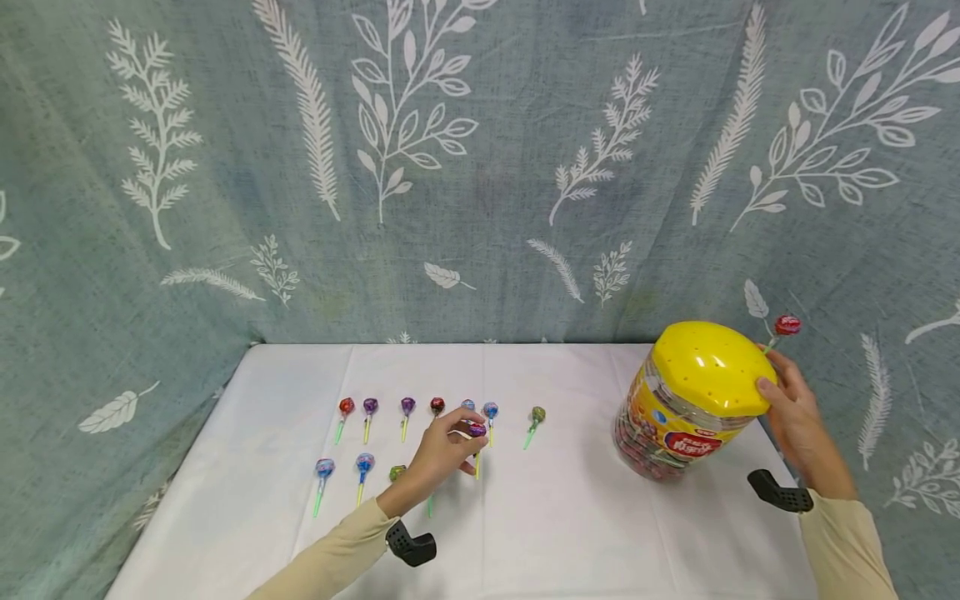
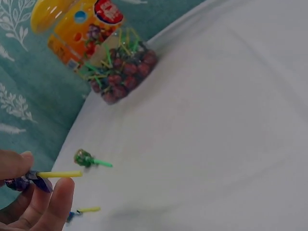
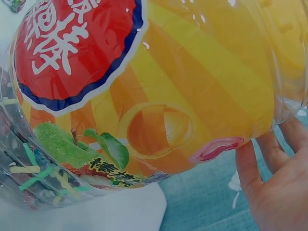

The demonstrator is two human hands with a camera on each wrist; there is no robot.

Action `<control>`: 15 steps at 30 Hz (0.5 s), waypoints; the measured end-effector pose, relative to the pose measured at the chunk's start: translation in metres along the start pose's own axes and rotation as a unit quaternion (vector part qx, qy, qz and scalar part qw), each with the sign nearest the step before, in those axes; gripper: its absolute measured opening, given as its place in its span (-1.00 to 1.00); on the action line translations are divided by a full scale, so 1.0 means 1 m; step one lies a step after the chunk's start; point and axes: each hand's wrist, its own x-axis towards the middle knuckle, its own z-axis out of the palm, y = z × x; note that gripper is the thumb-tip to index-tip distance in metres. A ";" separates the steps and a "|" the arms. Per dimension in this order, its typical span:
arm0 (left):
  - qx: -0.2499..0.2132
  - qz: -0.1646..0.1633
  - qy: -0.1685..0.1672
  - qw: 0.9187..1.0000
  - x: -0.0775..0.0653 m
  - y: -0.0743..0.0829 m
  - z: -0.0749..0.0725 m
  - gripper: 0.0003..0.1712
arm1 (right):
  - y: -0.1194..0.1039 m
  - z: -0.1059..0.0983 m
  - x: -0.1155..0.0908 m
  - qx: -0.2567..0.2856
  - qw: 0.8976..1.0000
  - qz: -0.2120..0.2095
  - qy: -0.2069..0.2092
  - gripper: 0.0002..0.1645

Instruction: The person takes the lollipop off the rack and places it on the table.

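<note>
My left hand (image 1: 444, 452) pinches a purple-wrapped lollipop (image 1: 477, 430) above the white table; in the left wrist view its yellow stick (image 2: 60, 174) points out past the fingers. At the right, my right hand (image 1: 797, 408) grips a big clear candy jar (image 1: 660, 421) near its yellow lid (image 1: 712, 367), thumb on the lid's edge. The jar is tilted, and many lollipops show through its lower wall. A red lollipop (image 1: 787, 325) sticks up beside the lid at my right fingers; whether they hold its stick is hidden. A green lollipop (image 1: 537, 415) lies between hand and jar.
Several lollipops lie in two rows on the white tablecloth (image 1: 570, 533), among them an orange-red one (image 1: 346, 407), a purple one (image 1: 407, 406) and a blue one (image 1: 364, 463). My left forearm partly covers the near row. A leaf-patterned grey-green curtain (image 1: 480, 167) stands behind the table.
</note>
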 end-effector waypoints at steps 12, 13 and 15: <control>0.037 -0.033 0.017 0.999 -0.011 -0.024 -0.003 -0.67 | 0.000 0.000 -0.002 0.012 1.000 0.005 0.000 -0.36; 0.040 -0.035 0.017 0.998 -0.012 -0.026 -0.002 -0.67 | 0.000 0.000 -0.002 0.013 1.000 0.006 0.000 -0.36; 0.050 -0.039 0.017 0.998 -0.015 -0.029 0.000 -0.66 | 0.000 0.000 -0.002 0.014 1.000 0.007 0.001 -0.37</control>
